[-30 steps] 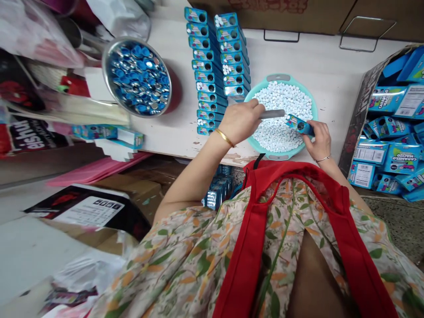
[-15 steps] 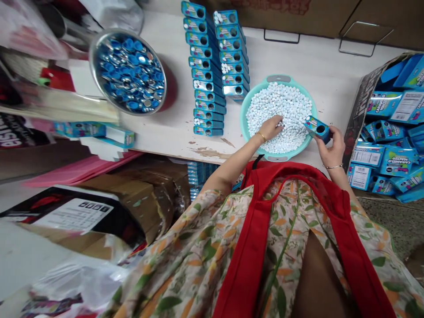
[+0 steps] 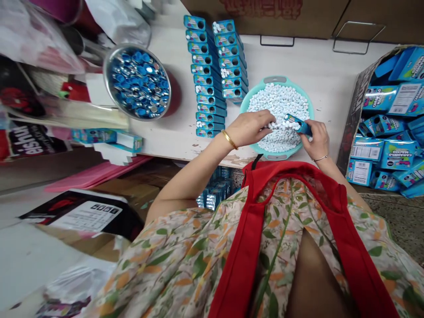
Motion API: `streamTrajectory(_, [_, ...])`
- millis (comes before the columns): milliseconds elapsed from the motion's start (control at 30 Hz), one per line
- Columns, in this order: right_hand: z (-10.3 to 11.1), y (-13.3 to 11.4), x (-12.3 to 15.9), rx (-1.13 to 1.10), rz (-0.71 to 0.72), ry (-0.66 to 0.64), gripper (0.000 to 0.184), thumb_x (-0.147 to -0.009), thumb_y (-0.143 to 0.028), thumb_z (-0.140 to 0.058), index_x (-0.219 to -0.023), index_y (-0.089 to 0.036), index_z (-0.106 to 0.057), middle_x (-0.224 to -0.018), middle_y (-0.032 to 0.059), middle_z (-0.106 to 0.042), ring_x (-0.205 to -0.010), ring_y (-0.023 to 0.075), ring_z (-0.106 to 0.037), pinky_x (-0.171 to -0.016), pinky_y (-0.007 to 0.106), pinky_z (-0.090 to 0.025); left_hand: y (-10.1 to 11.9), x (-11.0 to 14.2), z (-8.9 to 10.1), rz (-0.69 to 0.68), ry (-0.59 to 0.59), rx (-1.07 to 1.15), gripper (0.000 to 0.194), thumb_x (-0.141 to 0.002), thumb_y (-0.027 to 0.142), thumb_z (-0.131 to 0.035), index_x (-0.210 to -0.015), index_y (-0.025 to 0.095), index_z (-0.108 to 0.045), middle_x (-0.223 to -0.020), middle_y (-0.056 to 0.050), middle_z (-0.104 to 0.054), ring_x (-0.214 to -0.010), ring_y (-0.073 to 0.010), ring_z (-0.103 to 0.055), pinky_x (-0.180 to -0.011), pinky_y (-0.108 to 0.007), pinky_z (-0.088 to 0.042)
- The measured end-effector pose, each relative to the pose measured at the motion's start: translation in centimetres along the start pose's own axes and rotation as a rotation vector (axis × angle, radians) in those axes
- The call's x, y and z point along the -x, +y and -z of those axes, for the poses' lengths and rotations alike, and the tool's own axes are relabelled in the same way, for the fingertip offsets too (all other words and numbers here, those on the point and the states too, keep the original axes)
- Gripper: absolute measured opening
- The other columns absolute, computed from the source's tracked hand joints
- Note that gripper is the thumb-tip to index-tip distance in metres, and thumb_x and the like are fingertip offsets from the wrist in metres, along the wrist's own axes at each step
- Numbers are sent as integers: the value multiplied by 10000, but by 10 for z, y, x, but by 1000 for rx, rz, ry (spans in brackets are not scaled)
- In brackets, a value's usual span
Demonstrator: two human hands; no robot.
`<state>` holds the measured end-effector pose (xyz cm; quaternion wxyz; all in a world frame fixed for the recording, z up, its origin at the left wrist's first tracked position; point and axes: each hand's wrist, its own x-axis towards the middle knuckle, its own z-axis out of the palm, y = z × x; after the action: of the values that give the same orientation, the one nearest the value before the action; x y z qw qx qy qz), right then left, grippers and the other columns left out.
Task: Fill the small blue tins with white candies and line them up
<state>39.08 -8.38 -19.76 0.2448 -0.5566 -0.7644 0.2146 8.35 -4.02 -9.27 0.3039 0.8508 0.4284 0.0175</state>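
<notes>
White pellets (image 3: 289,125) now cover much of the blue box (image 3: 305,129).

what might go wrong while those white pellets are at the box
The white pellets heaped between the left hand and the blue box in the right hand might slip off, probably into the green bowl beneath. Also, the left forearm looks close to the standing boxes, so a knock could perhaps topple some.

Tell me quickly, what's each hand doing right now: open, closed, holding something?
Left hand: closed, apparently on a scoop hidden beneath white pellets.
Right hand: closed around a small blue box.
</notes>
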Motion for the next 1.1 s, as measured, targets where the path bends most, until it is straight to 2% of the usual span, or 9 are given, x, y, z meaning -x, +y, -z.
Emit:
streamTrajectory(267, [-5, -8, -1, -31, 0, -24, 428, -1052, -545, -551, -1324, -242, -681, -1266, 159, -783, -1185, 365, -692, -1066, 593, -598, 58, -12, 52, 117, -173, -294, 373, -1042, 104, -443, -1304, 153, -704, -1217, -155, -763, -1024, -278, -765, -846, -379, -561])
streamTrajectory(433, [-11, -7, 2, -47, -5, -18, 441, -1045, -554, -560, -1339, -245, -674, -1267, 159, -779, -1188, 367, -692, -1068, 594, -598, 65, -13, 59, 136, -150, -229, 352, -1037, 91, -440, -1224, 178, -726, -1125, -113, -747, -1029, -255, -756, -882, -359, -538])
streamTrajectory(667, [-17, -1, 3, -73, 7, -40, 453, -1054, -543, -553, -1373, -237, -654, -1291, 167, -766, -1219, 373, -689, -1097, 617, -582, 73, -10, 54, 101, -165, -294, 395, -1080, 110, -355, -1181, 141, -736, -1133, -144, -756, -1019, -260, -753, -842, -369, -565])
streamTrajectory(733, [-17, 0, 3, -72, -7, -48, 452, -1050, -554, -557, -1358, -241, -662, -1287, 165, -767, -1217, 374, -692, -1101, 615, -583, 61, -5, 46, 127, -98, -238, 340, -1101, 167, -400, -1181, 179, -731, -1152, -135, -754, -1046, -268, -742, -875, -390, -574])
streamTrajectory(833, [-12, 3, 3, -110, -57, -32, 489, -1014, -614, -615, -1332, -245, -668, -1280, 161, -769, -1198, 370, -702, -1095, 606, -595, 21, 3, 20, 257, -15, -209, 264, -1099, 273, -500, -1270, 239, -698, -1246, -140, -739, -1142, -315, -714, -931, -437, -578])
streamTrajectory(900, [-8, 7, 4, -193, -127, -13, 567, -965, -696, -678, -1306, -244, -664, -1220, 137, -780, -1094, 335, -724, -1016, 557, -634, -12, 7, -6, 380, -63, -220, 283, -1071, 264, -538, -1312, 216, -678, -1314, -171, -723, -1192, -355, -710, -951, -460, -571])
streamTrajectory(967, [-5, 11, 6, -320, -229, -19, 649, -902, -781, -730, -1261, -243, -662, -1085, 81, -785, -921, 267, -723, -859, 457, -658, -39, 5, -38, 477, -196, -195, 307, -1047, 211, -538, -1319, 165, -673, -1358, -213, -712, -1221, -389, -718, -960, -468, -563])
streamTrajectory(1033, [-2, 16, 9, -448, -327, -55, 703, -839, -840, -769, -1199, -245, -665, -940, 17, -756, -789, 204, -685, -719, 357, -623, -51, -6, -73, 516, -305, -132, 340, -1049, 184, -511, -1348, 131, -662, -1420, -235, -694, -1278, -404, -707, -984, -464, -557])
streamTrajectory(1100, [0, 20, 13, -531, -387, -91, 740, -773, -870, -810, -1145, -245, -671, -869, -18, -726, -748, 174, -663, -679, 310, -592, -49, -24, -105, 508, -303, -37, 383, -1076, 191, -466, -1411, 110, -633, -1501, -235, -660, -1357, -387, -676, -1047, -448, -545])
